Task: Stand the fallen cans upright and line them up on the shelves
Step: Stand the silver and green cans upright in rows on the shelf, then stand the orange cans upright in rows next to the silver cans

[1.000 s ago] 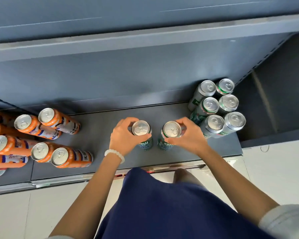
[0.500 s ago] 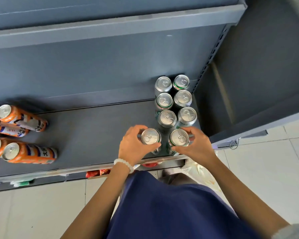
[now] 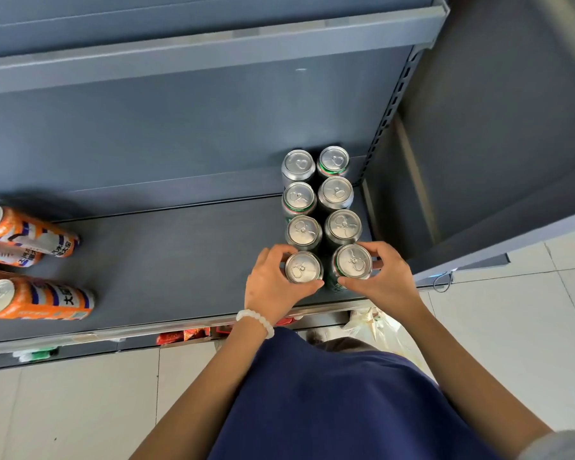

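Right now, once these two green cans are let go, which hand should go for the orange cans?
Left, probably. The left hand is nearer the orange cans at the shelf's left end; the right hand sits farther away.

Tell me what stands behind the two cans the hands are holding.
Behind the left-hand can and right-hand can stand six more upright cans in two rows running back to the shelf wall. Their lower bodies are mostly hidden.

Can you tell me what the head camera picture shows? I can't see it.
Two hands, left hand and right hand, each grip a green can fronting two upright rows on a grey shelf. Orange cans stand left.
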